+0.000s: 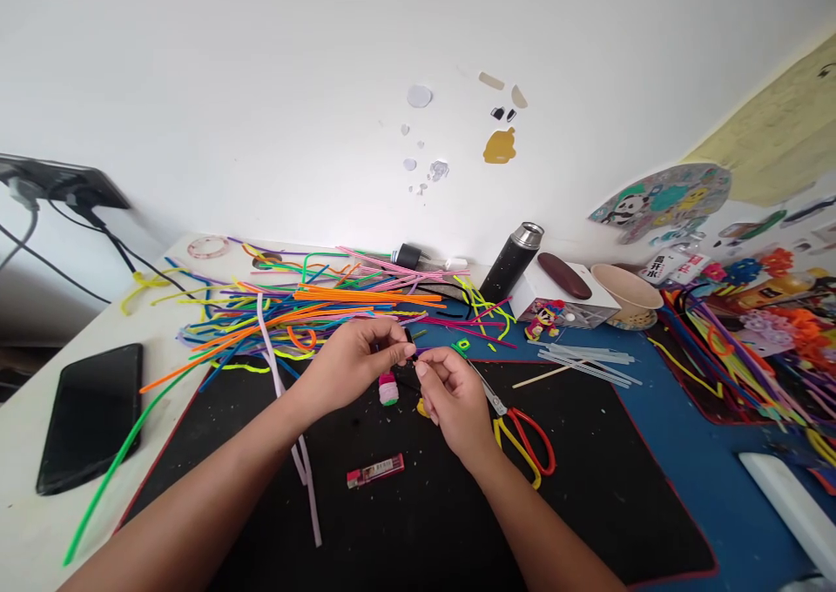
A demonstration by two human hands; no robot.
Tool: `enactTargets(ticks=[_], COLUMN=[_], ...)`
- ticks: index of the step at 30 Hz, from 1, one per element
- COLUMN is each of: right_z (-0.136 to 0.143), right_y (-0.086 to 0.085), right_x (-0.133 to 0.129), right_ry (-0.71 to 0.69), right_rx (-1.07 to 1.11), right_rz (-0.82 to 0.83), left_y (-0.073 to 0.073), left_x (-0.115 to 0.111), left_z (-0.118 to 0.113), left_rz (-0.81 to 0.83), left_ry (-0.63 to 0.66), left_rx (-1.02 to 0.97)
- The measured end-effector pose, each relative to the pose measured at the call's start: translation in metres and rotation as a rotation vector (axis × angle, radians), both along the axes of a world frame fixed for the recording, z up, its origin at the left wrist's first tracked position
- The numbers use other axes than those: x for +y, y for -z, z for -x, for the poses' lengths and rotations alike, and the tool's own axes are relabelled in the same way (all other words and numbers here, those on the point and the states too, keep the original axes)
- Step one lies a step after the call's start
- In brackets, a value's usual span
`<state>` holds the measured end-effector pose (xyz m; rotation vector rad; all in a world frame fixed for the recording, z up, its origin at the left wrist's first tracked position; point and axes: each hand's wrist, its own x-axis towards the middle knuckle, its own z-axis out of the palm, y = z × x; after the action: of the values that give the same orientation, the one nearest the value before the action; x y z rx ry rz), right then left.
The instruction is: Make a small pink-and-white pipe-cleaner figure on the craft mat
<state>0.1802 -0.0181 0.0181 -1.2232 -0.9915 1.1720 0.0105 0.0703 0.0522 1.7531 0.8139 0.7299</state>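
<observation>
My left hand (353, 361) is closed in a pinch on a short black piece (410, 338) that looks like pipe cleaner. Close beside it, my right hand (457, 405) pinches the lower end of the same piece, and its fingertips cover part of it. Just below the hands stands a small pink and white wrapped pipe-cleaner figure part (388, 392) with a green edge. A small yellow piece (423, 407) shows partly behind my right fingers. Scissors (532, 444) with red and yellow handles lie right of my right hand. Nearer me rests a small red lighter-like case (375, 470).
Many coloured pipe cleaners (366, 297) lie heaped behind the black mat (588, 505). A black thermos (513, 261), a white box (555, 300) and a bowl (627, 292) stand at the back. Clear sticks (588, 361) lie right. A phone (91, 413) lies left.
</observation>
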Motion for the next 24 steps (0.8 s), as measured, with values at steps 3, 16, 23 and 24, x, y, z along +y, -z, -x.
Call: enactTargets(ticks=[3, 16, 23, 24], right_z=[0.002, 0.004, 0.000, -0.001], right_y=[-0.002, -0.001, 0.005, 0.004], right_x=[0.001, 0.001, 0.001, 0.001], right_ry=[0.006, 0.025, 0.026, 0.020], right_rx=[0.010, 0.028, -0.098, -0.134], right_rz=[0.000, 0.012, 0.001, 0.006], left_y=[0.000, 0.000, -0.001, -0.002], left_x=[0.000, -0.001, 0.000, -0.001], left_z=[-0.001, 0.000, 0.001, 0.001], left_rz=[0.013, 0.000, -0.027, -0.038], left_ry=[0.005, 0.019, 0.042, 0.044], left_rx=[0.000, 0.012, 0.047, 0.061])
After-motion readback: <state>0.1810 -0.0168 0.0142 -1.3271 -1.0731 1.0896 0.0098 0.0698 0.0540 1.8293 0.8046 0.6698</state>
